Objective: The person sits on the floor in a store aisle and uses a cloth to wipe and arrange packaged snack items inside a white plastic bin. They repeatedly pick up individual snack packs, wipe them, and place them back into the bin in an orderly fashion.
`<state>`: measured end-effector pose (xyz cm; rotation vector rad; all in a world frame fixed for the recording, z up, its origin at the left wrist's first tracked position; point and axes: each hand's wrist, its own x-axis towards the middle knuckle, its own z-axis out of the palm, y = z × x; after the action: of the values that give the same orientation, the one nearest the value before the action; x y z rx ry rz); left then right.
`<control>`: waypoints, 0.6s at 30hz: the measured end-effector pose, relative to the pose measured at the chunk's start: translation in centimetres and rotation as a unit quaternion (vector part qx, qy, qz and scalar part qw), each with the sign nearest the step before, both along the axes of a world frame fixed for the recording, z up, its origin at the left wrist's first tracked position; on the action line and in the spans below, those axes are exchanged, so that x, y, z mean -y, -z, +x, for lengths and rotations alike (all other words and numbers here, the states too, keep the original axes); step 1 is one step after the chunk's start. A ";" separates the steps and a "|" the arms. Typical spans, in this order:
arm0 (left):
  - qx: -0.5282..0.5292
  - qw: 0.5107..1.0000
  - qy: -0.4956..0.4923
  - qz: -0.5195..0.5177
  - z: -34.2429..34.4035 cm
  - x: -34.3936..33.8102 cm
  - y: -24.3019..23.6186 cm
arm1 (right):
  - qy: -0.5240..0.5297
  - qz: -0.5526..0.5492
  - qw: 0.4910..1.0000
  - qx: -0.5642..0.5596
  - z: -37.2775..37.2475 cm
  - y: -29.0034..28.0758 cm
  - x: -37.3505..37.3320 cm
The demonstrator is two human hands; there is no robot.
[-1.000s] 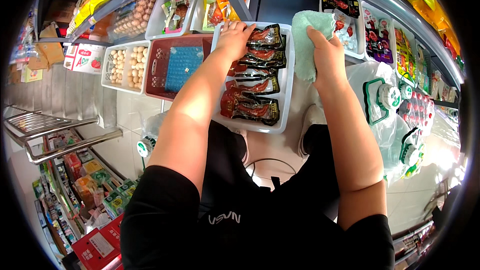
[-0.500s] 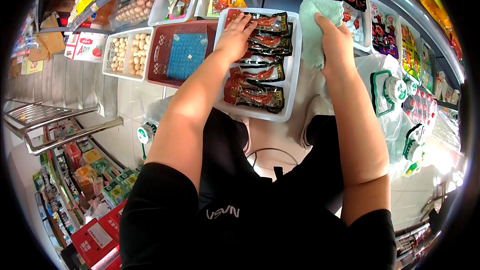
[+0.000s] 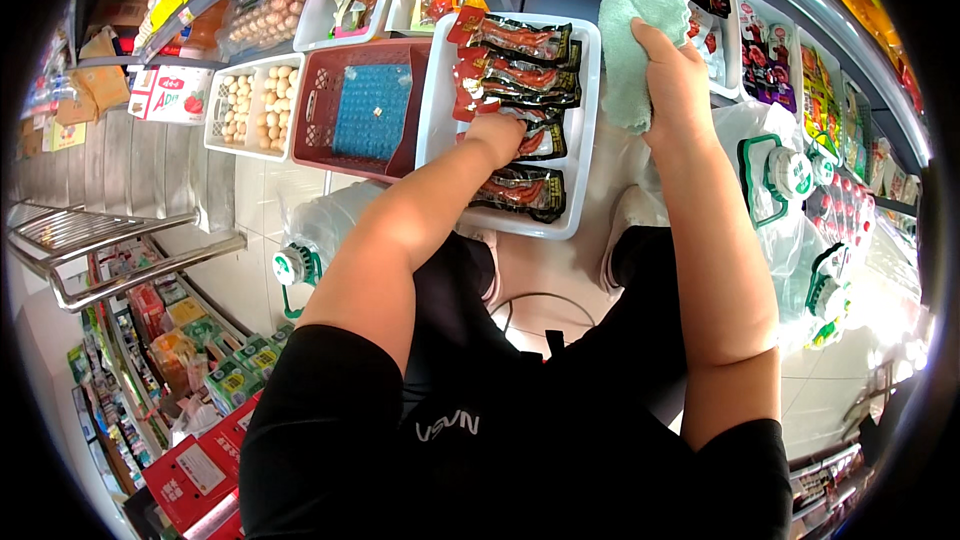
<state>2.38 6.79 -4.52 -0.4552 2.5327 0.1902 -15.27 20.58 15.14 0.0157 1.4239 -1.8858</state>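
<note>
Left hand is resting among black packets in the white tray, 12 o'clock; grip not showing, cannot tell whether holding one. Right hand is gripping a green cloth at the tray's 2 o'clock. Red basket is sitting at 9.

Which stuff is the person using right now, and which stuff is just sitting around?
Being used, it seems:
- black and red food packets, with the left hand on them
- white tray around the packets
- pale green cloth, held in the right hand

Just sitting around:
- eggs
- reddish-brown basket
- metal railing
</note>
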 end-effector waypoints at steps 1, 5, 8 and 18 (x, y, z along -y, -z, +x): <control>0.001 1.000 -0.004 -0.003 -0.1 -0.3 0.2 | 0.002 -0.001 1.000 -0.002 -0.1 0.1 0.0; 0.009 0.999 -0.024 -0.029 -0.8 -1.3 0.1 | -0.002 -0.014 1.000 0.003 -0.5 0.5 0.0; 0.011 0.998 -0.051 -0.040 -0.7 -1.3 0.6 | -0.003 -0.011 1.000 0.002 -0.1 0.3 0.2; -0.051 0.997 -0.038 -0.036 -0.5 -0.1 1.5 | 0.009 -0.019 1.000 -0.016 0.0 0.3 0.3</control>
<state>1.86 6.91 -6.04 -0.5853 2.6304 0.1542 -15.22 20.31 14.80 -0.0204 1.4137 -1.9345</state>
